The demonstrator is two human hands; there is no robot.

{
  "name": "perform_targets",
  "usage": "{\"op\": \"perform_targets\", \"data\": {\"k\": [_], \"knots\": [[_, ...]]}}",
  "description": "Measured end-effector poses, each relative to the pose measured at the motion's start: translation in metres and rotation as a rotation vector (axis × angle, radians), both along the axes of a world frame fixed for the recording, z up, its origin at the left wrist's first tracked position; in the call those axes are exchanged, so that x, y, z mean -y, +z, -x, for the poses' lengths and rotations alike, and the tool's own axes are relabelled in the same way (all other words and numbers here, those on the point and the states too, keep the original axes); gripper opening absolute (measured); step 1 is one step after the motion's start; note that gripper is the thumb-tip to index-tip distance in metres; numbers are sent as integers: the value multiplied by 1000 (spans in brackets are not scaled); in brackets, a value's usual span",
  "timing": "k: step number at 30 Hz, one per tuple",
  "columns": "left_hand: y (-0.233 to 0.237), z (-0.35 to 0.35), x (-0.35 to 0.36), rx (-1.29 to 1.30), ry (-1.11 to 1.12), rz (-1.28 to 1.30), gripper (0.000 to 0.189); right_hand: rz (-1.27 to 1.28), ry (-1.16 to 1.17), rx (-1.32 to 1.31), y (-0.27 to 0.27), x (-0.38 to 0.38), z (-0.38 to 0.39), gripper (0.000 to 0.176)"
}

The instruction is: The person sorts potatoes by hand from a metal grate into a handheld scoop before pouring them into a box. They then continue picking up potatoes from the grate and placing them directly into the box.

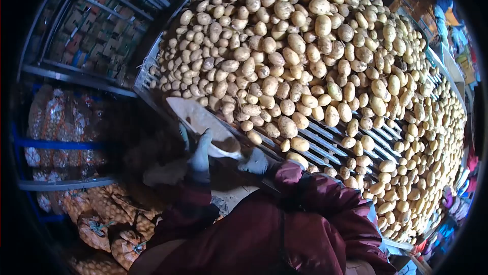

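A pale, shallow scoop (203,121) with dirt inside lies at the near left edge of a big heap of potatoes (284,56). My left hand (199,154), in a light glove, grips its near side with the thumb on the rim. At the scoop's right end my right hand (255,162), gloved too, is closed on it; the fingers are partly hidden. The scoop's far tip touches or nearly touches the small potatoes. Several potatoes lie just right of my right hand.
The heap rests on a slatted metal grate (325,143). Filled net sacks (112,214) stand low on the left, below a blue metal bar (66,144). A metal frame (81,77) rises at upper left. A person in blue (441,6) is at far upper right.
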State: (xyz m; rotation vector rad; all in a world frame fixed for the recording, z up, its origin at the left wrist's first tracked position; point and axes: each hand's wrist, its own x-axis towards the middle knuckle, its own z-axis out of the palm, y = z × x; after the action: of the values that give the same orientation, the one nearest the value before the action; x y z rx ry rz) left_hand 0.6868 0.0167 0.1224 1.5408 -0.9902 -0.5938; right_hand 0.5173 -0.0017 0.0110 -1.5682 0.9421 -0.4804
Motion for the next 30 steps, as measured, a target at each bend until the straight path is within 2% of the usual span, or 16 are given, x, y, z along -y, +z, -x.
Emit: {"op": "perform_targets", "data": {"k": [3, 5, 9, 12, 17, 19, 20, 21, 22, 23, 24, 26, 27, 30], "knots": [[-47, -48, -15, -159, 16, -284, 50, -3, -22, 23, -4, -3, -3, 36], [-8, -19, -6, -390, -57, -19, 47, -12, -18, 23, -7, 0, -2, 36], [-71, -55, 5, -543, -134, -172, 42, -16, -18, 20, -9, 9, -3, 36], [-93, -63, 12, -651, -189, -280, 40, -15, -36, 24, -11, 8, -3, 36], [-61, -40, 13, -715, -326, -387, 40, -22, -44, 33, -15, -4, 4, 36], [-34, -24, 19, -810, -532, -488, 39, -43, -88, 89, -16, -11, 8, 36], [-20, -13, 26, -833, -616, -520, 39, -84, -206, 234, -20, -16, 10, 34], [-13, 1, 33, -788, -606, -505, 39, -83, -202, 230, -15, -16, 17, 34], [-25, 18, 38, -509, -335, -394, 39, -66, -242, 68, -3, -12, 28, 33], [-2, 44, 50, -282, -363, -386, 38, -46, -295, -93, 3, -6, 39, 31], [22, 71, 62, -52, -368, -377, 37, -76, -337, -136, 0, -1, 49, 30], [-45, 51, 82, -350, -500, -378, 43, -169, -403, -26, -8, 3, 68, 28], [-37, 69, 93, -350, -527, -377, 43, -209, -436, 22, -11, 4, 77, 27], [10, 138, 115, -402, -555, -381, 69, -318, -548, 134, -16, 3, 106, 24]]}}
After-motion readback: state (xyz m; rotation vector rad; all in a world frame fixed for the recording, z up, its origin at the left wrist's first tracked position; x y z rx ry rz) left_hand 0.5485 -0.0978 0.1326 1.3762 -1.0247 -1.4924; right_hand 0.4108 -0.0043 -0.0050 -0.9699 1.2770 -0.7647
